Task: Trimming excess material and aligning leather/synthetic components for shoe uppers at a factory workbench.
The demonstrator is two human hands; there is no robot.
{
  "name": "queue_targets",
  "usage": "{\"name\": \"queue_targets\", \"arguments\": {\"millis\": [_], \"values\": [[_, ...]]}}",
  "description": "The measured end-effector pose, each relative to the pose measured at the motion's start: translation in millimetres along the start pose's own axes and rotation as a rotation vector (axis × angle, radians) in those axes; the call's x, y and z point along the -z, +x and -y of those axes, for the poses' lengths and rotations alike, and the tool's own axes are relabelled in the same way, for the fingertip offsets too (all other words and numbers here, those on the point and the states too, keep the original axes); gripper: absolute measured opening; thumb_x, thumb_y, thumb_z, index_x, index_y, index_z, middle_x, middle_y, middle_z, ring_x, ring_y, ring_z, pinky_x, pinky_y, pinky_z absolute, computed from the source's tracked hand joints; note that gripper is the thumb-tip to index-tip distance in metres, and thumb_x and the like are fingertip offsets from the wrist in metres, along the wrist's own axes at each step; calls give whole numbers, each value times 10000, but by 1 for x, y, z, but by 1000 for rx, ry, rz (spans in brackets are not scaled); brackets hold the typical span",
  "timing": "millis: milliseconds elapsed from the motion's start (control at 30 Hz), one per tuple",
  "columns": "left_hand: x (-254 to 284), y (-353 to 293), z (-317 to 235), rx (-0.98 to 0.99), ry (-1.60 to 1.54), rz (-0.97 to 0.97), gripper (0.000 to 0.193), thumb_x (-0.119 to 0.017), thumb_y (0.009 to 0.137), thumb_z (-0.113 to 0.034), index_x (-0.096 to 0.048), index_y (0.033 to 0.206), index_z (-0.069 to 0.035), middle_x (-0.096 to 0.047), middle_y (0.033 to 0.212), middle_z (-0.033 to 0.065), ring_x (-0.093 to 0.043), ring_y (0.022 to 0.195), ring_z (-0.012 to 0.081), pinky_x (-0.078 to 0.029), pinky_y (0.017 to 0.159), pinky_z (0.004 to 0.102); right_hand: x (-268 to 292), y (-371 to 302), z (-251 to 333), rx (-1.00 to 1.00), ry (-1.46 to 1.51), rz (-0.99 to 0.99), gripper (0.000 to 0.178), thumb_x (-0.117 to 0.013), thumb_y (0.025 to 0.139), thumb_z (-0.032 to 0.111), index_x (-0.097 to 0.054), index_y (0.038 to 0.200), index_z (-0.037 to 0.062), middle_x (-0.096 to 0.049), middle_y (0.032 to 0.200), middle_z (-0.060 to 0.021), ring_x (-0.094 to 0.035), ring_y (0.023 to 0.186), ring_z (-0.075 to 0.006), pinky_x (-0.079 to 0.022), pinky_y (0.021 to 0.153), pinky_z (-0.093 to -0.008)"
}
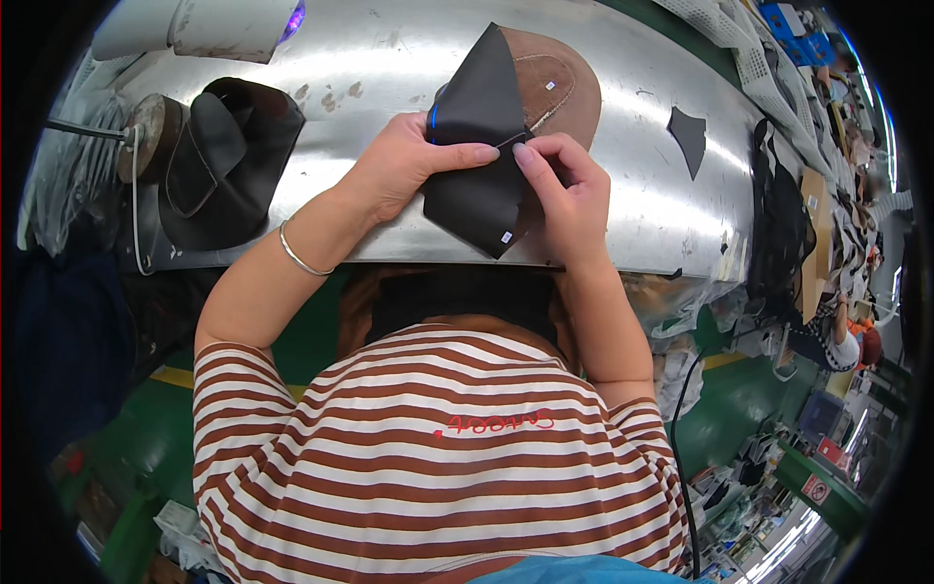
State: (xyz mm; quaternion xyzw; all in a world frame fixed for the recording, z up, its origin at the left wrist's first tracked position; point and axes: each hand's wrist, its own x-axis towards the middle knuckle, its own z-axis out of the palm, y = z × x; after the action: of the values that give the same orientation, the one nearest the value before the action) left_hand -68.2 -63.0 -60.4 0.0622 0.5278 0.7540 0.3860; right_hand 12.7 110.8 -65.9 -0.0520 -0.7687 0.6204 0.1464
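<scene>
Both my hands grip a shoe upper point(479, 97) of dark leather over the metal table. Its brown inner side point(574, 83) shows at the far right, with a stitched curve and a small white tag. My left hand point(413, 164) holds the dark panel from the left, thumb lying across it toward a seam in the middle. My right hand point(574, 190) pinches the edge at that seam, its thumb close to the left thumb tip. The lower point of the dark leather hangs near the table's front edge and bears another small white tag.
More dark leather pieces point(238, 161) lie at the left beside a round post point(151, 136). A white machine housing point(209, 27) stands at the far left. One leather scrap point(688, 139) rests on the metal table point(642, 209); black mesh material point(778, 219) hangs at its right end.
</scene>
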Motion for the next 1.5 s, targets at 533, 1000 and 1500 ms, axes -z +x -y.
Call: {"name": "queue_targets", "arguments": {"millis": [533, 1000, 1500], "values": [[5, 1, -2, 4, 190, 85, 334, -748, 779, -164, -655, 1025, 43, -676, 929, 79, -628, 821, 134, -511, 771, 263, -3, 15, 10, -143, 163, -32, 159, -678, 858, 166, -627, 866, 16, -602, 746, 16, -519, 690, -41, -430, 633, -198], [0, -10, 4, -243, 504, 105, 254, -685, 844, -173, -674, 1004, 24, -680, 872, 48, -595, 788, 86, -488, 715, 236, 5, -1, 1, -104, 120, 24, 276, -703, 833, 162, -532, 673, 15, -485, 602, 41, -419, 583, -41, -333, 516, -216], [-32, -57, 2, -540, 870, 131, 260, -565, 939, -217, -640, 985, 28, -598, 786, -13, -510, 762, 66, -430, 664, 243, 37, -29, 45, -237, 411, 454, 250, -618, 905, 190, -630, 1055, -10, -653, 953, -26, -584, 857, -79, -479, 745, -241]]}}
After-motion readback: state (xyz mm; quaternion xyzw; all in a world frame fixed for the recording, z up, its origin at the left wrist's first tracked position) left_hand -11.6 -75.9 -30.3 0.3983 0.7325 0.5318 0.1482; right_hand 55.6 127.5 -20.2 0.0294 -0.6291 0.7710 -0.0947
